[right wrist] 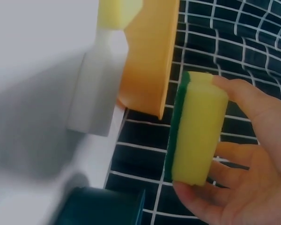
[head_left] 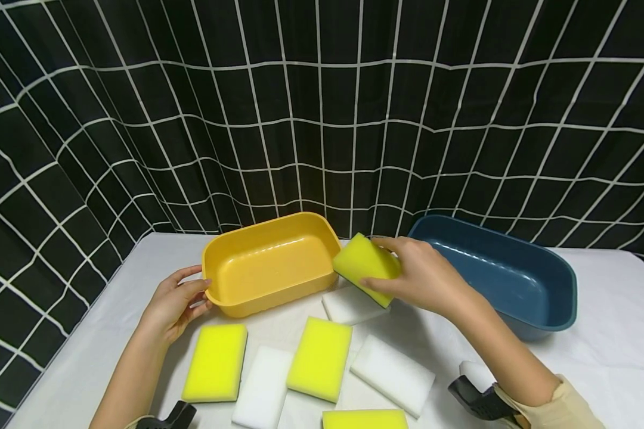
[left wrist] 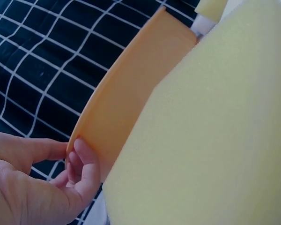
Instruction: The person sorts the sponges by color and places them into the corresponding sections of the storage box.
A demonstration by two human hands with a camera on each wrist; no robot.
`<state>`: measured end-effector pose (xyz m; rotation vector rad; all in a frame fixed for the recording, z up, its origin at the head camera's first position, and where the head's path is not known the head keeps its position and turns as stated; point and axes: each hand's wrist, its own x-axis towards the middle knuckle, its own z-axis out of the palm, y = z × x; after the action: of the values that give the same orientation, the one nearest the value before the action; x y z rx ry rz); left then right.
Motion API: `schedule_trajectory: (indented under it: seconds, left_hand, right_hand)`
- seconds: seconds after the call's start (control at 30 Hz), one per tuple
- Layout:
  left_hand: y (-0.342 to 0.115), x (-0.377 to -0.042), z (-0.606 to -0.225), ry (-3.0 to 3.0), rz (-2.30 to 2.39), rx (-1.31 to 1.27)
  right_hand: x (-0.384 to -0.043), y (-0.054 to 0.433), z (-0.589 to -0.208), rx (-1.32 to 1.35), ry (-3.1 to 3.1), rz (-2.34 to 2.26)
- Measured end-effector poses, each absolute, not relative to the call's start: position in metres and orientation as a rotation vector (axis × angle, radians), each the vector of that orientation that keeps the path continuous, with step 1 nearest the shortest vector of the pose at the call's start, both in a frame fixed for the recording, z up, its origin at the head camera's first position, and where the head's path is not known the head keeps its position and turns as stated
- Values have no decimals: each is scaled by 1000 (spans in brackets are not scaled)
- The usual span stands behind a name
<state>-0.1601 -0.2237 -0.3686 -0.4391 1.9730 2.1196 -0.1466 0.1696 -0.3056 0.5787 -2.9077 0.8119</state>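
A yellow sponge with a dark green scouring side [right wrist: 199, 131] is held up off the table by my right hand [head_left: 426, 274], thumb on one edge and fingers on the opposite one. It hangs beside the right end of a yellow plastic basin [head_left: 271, 298], above a white sponge [head_left: 349, 305]. At the basin's left end my left hand [head_left: 174, 304] grips the rim between thumb and fingers. The basin's visible inside holds nothing. In the left wrist view, a nearby yellow sponge [left wrist: 201, 136] hides much of the basin.
A dark blue basin [head_left: 560, 298] stands at the right, partly behind my right forearm. Nearer me lie yellow sponges [head_left: 214, 363] and white sponges [head_left: 393, 372] on the white-covered table [head_left: 617, 357]. A black curtain with white grid lines [head_left: 338, 95] hangs behind.
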Motion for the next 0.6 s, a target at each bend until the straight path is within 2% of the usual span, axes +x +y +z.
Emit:
schedule_trajectory:
  seconds: [0.6]
  left_hand:
    - [-223,-160,-368,1971,2116,-455]
  right_hand:
    - [-176,141,-303,539,-2925,845]
